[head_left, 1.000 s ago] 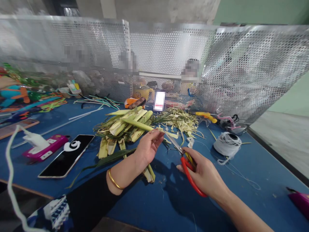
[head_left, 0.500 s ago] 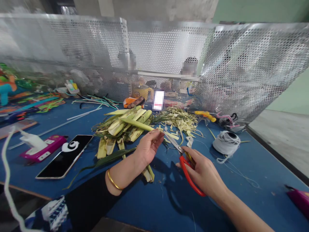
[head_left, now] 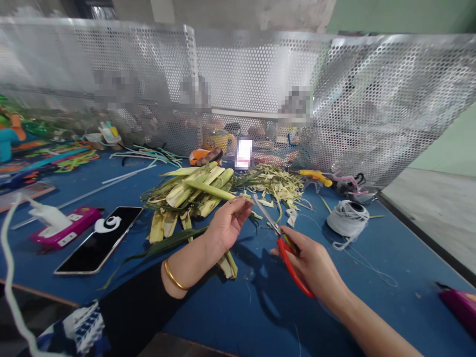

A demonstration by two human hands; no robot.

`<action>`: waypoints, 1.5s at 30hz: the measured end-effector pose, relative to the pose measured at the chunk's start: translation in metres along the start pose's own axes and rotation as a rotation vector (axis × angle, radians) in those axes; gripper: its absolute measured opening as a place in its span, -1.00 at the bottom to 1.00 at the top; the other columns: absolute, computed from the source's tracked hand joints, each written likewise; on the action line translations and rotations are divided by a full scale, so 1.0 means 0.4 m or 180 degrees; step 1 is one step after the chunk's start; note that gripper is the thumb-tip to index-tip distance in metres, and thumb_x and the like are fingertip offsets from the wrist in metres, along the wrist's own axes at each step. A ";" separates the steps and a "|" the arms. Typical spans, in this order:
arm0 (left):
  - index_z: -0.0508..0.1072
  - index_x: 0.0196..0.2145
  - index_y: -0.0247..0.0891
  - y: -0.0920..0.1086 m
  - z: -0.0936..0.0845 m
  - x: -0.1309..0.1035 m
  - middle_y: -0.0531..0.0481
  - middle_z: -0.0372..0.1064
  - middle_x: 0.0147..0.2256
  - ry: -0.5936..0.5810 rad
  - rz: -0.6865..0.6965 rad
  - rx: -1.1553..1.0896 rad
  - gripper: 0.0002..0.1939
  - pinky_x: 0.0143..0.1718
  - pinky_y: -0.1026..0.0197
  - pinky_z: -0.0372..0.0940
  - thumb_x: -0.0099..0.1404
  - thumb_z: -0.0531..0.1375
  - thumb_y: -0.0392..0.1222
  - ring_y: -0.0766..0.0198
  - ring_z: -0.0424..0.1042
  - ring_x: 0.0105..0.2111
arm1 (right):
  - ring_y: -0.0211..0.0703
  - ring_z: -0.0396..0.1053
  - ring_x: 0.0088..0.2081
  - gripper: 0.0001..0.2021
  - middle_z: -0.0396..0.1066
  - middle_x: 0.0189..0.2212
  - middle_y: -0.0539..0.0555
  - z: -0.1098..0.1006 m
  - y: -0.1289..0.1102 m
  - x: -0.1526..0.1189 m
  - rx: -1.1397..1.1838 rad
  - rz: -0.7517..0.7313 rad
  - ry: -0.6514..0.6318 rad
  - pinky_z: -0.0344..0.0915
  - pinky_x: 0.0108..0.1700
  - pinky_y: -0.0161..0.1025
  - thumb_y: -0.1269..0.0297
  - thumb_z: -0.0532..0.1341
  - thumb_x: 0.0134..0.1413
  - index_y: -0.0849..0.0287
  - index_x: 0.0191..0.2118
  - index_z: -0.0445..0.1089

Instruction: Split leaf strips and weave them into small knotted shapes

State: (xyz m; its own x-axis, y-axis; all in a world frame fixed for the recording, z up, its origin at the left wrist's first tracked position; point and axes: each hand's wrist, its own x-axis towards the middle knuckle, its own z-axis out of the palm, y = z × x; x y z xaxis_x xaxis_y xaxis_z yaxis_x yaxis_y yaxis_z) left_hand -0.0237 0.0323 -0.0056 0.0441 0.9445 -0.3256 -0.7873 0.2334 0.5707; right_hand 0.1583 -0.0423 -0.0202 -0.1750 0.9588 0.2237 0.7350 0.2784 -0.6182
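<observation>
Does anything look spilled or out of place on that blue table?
Shredded scraps lie strewn beyond the scissors, and the white spool trails a loose end on the table. Both look untidy; nothing else stands out.

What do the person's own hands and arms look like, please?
The left hand and right hand are ungloved. A gold bangle circles the left wrist, beside a black sleeve; blue and white patterned fabric shows beyond it. The right forearm is bare.
</observation>
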 end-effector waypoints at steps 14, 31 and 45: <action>0.47 -0.35 -0.33 0.008 -0.006 -0.004 -0.02 0.48 -0.47 -0.0894 0.0136 0.1060 -0.81 -0.37 0.27 0.38 0.02 0.32 -0.38 0.28 0.49 -0.45 | -0.21 0.28 -0.41 -0.47 0.33 -0.44 -0.01 -0.023 0.034 0.013 0.0955 0.0310 -0.0081 0.27 -0.37 -0.33 -0.05 0.22 0.02 0.17 0.05 0.29; 0.53 -0.36 -0.35 0.016 -0.014 0.009 -0.09 0.50 -0.42 -0.0958 -0.0168 0.1585 -0.90 -0.40 0.26 0.38 0.10 0.29 -0.35 0.25 0.50 -0.46 | -0.20 0.19 -0.42 -0.41 0.26 -0.47 -0.02 -0.075 0.031 0.025 0.0938 0.0414 -0.0519 0.21 -0.36 -0.27 -0.10 0.25 -0.08 0.19 0.02 0.37; 0.52 -0.35 -0.39 -0.018 -0.012 -0.015 -0.16 0.49 -0.36 -0.0904 -0.0911 0.1525 -0.71 -0.34 0.29 0.41 0.32 0.13 -0.10 0.29 0.49 -0.41 | -0.23 0.29 -0.50 -0.37 0.40 -0.51 -0.01 -0.018 0.007 0.050 0.2207 0.1176 0.0411 0.25 -0.45 -0.28 0.04 0.44 -0.45 0.20 -0.15 0.35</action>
State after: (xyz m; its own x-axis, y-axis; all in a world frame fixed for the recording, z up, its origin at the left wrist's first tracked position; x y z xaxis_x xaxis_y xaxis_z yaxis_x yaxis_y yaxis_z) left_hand -0.0214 0.0240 -0.0113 0.4260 0.8385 -0.3399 -0.3598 0.5017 0.7867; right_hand 0.1615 -0.0229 -0.0120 0.1091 0.9936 -0.0280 0.1481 -0.0441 -0.9880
